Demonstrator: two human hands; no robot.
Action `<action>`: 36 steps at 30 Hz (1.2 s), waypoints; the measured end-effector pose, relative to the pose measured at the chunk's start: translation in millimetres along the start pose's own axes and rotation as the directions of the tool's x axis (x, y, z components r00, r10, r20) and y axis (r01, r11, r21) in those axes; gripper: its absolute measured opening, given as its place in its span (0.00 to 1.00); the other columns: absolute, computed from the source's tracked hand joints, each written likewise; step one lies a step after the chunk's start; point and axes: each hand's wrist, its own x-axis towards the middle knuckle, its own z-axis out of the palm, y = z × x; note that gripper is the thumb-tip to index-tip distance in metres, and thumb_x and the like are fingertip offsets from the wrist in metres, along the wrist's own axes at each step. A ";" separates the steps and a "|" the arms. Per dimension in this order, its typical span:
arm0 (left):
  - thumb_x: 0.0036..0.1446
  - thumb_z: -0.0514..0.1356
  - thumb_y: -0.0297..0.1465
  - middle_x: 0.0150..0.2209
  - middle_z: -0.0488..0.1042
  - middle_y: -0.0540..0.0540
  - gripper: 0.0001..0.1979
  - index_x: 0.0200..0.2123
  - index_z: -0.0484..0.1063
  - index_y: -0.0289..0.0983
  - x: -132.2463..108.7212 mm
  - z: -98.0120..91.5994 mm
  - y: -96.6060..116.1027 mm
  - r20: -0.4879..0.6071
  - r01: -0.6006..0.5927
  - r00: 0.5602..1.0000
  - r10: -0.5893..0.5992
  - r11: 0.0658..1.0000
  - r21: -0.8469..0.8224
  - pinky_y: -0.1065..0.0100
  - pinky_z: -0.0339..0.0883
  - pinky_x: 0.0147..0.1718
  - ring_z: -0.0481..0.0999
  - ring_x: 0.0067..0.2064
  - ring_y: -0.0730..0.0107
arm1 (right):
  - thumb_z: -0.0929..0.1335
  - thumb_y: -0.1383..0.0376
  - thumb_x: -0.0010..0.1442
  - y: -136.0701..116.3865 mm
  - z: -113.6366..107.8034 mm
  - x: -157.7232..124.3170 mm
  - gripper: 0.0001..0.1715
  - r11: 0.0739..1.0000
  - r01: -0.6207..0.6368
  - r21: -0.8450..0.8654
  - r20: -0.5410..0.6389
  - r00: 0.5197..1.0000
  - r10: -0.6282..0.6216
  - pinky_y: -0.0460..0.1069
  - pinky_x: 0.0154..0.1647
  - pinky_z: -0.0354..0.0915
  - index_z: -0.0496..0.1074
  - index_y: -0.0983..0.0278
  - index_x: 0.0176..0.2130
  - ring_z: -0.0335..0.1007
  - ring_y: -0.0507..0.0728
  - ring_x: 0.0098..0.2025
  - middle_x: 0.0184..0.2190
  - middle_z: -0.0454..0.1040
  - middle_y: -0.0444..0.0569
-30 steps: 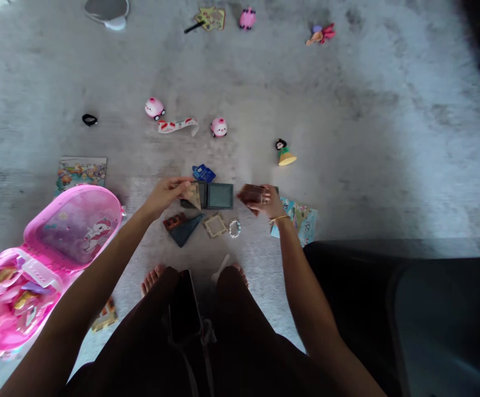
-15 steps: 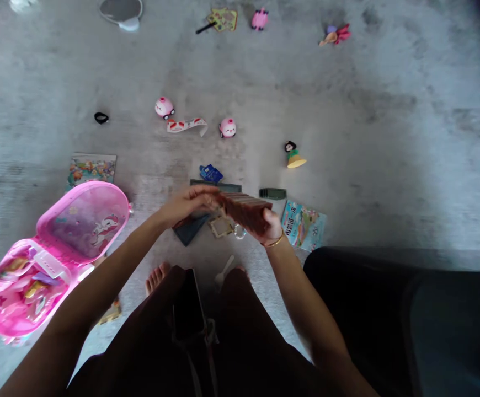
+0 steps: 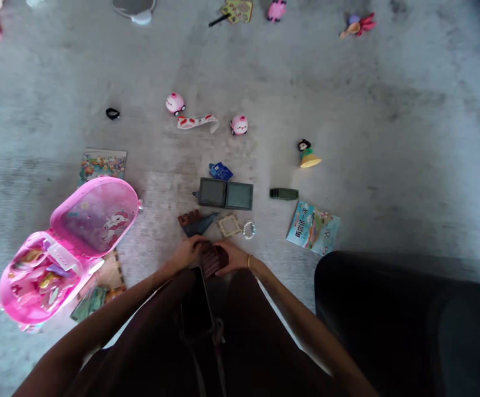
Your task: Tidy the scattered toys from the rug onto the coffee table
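Observation:
Both of my hands meet close to my knees over a dark brown stack of flat tiles (image 3: 213, 260). My left hand (image 3: 189, 251) curls round its left side and my right hand (image 3: 232, 256), with a gold bangle on the wrist, holds its right side. Just beyond them on the grey carpet lie a brown toothed piece with a dark blue triangle (image 3: 196, 222), a small tan square frame (image 3: 228, 225), a bead bracelet (image 3: 249, 230) and two dark square tiles (image 3: 225, 193) joined side by side. A black phone (image 3: 196, 309) rests on my lap.
An open pink unicorn case (image 3: 70, 245) full of toys sits at the left, with puzzle pieces (image 3: 99, 284) beside it. Picture booklets (image 3: 312, 227) (image 3: 101, 165), pink toy cars (image 3: 175, 103) (image 3: 239, 125), a doll figure (image 3: 307, 154) and a green bar (image 3: 283, 193) lie about. A dark seat (image 3: 409, 320) fills the right.
My hands have drawn back from the two dark square tiles toward my lap, carrying the brown stack. The left hand has joined the right on it. The square tiles are now uncovered.

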 end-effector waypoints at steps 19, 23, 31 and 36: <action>0.59 0.56 0.25 0.61 0.64 0.27 0.29 0.65 0.61 0.33 35.3 -7.1 22.3 0.052 -0.174 0.936 0.347 0.332 0.927 0.49 0.58 0.57 0.64 0.60 0.44 | 0.72 0.55 0.58 -40.4 0.7 20.0 0.40 0.845 -0.156 -0.512 -0.128 0.986 0.105 0.59 0.56 0.64 0.63 0.74 0.61 0.69 0.70 0.57 0.56 0.71 0.69; 0.57 0.58 0.27 0.63 0.62 0.32 0.29 0.63 0.63 0.37 36.4 -18.3 20.6 -0.020 -0.122 0.930 0.368 0.357 0.926 0.48 0.57 0.60 0.62 0.63 0.43 | 0.69 0.54 0.61 -37.0 11.3 26.9 0.35 0.874 -0.205 -0.441 -0.236 0.966 0.107 0.56 0.56 0.63 0.66 0.73 0.59 0.69 0.67 0.57 0.56 0.71 0.67; 0.58 0.55 0.27 0.63 0.64 0.32 0.29 0.63 0.62 0.34 39.2 -31.9 10.1 -0.053 -0.120 0.921 0.385 0.412 0.903 0.49 0.58 0.60 0.61 0.64 0.44 | 0.74 0.61 0.54 -41.1 30.4 52.1 0.23 0.935 -0.211 -0.285 -0.206 0.966 0.155 0.49 0.37 0.65 0.71 0.58 0.50 0.72 0.57 0.36 0.35 0.76 0.44; 0.58 0.58 0.32 0.60 0.66 0.31 0.28 0.62 0.62 0.34 37.5 -37.8 11.7 -0.118 -0.059 0.924 0.363 0.442 0.895 0.49 0.59 0.58 0.65 0.60 0.44 | 0.74 0.73 0.47 -49.5 29.0 71.0 0.10 0.960 -0.087 -0.266 -0.112 0.992 0.059 0.49 0.40 0.65 0.75 0.63 0.32 0.70 0.56 0.37 0.34 0.75 0.44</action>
